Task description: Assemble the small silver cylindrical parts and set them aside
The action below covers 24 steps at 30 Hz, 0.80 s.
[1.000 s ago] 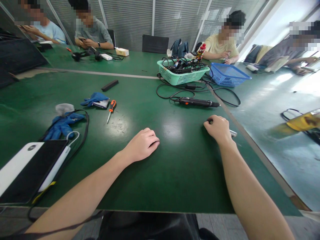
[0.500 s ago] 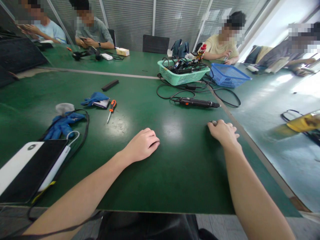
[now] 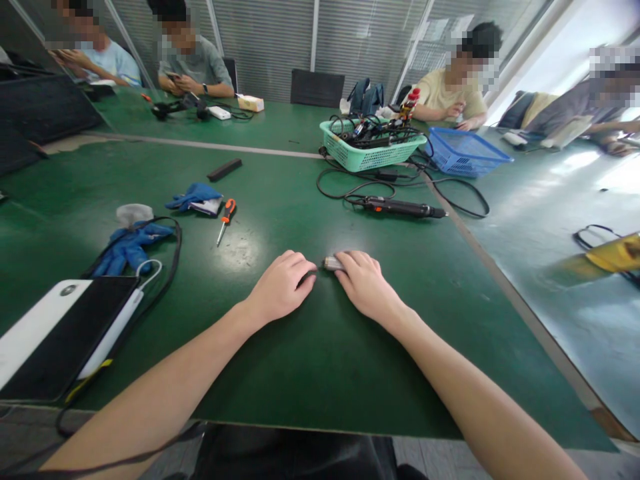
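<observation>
My right hand (image 3: 367, 283) is closed around a small silver-grey metal cylinder (image 3: 332, 263). Its darker end sticks out to the left past the fingertips; its exact kind is unclear. Just left of it, with a narrow gap between, my left hand (image 3: 284, 285) rests on the green table (image 3: 330, 373) with curled fingers. Something dark shows between thumb and forefinger, and I cannot make out whether it is an object or shadow. Beyond the hands lie a screwdriver (image 3: 227, 219) with an orange and black handle and a black corded electric screwdriver (image 3: 404, 208).
At left are blue gloves (image 3: 131, 248), a white and black device (image 3: 75, 333) and a cable. A black bar (image 3: 225, 170) lies farther back. A green basket (image 3: 373, 159) full of cables stands beside a blue basket (image 3: 463, 157). Several people sit around the table.
My right hand has swept left from the right side of the table to beside my left hand, bringing the metal cylinder along. The left hand has barely moved. The view has shifted slightly.
</observation>
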Each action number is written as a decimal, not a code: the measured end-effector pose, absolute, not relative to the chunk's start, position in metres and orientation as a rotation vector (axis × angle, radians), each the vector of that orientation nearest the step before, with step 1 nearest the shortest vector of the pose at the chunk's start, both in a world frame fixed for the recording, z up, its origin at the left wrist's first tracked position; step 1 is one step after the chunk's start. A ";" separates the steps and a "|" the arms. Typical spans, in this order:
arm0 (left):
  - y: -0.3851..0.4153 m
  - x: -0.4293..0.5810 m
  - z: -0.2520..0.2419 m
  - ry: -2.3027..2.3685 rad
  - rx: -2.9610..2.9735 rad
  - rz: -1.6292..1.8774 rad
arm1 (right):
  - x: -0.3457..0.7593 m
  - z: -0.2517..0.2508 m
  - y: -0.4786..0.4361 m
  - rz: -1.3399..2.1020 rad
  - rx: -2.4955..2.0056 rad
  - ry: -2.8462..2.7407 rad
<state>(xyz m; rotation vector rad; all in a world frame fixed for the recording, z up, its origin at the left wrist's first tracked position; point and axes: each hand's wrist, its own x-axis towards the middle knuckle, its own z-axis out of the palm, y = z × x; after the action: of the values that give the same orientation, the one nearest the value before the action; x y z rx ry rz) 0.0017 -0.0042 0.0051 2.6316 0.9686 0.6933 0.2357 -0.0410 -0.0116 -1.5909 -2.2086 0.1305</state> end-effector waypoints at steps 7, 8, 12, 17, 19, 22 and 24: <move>-0.005 0.003 0.002 0.984 2.603 0.715 | 0.222 -0.002 -0.052 0.263 -1.342 -2.336; -0.005 0.003 0.002 0.981 2.611 0.694 | 0.225 0.000 -0.052 0.271 -1.348 -2.342; -0.004 0.003 0.000 1.001 2.621 0.661 | 0.241 0.012 -0.049 0.323 -1.375 -2.368; -0.002 0.003 0.001 1.050 2.597 0.690 | 0.263 0.028 -0.047 0.360 -1.449 -2.412; -0.002 0.003 0.001 1.102 2.573 0.705 | 0.269 0.032 -0.047 0.360 -1.481 -2.422; -0.001 0.002 0.001 1.168 2.544 0.722 | 0.270 0.032 -0.048 0.343 -1.514 -2.426; -0.001 0.002 0.001 1.171 2.540 0.722 | 0.265 0.030 -0.049 0.301 -1.531 -2.412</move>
<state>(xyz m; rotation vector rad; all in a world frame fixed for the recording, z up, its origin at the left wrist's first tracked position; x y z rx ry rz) 0.0019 -0.0009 0.0008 2.5403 1.1713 0.7218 0.2651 -0.0490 0.0297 -1.5308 -2.4122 0.3013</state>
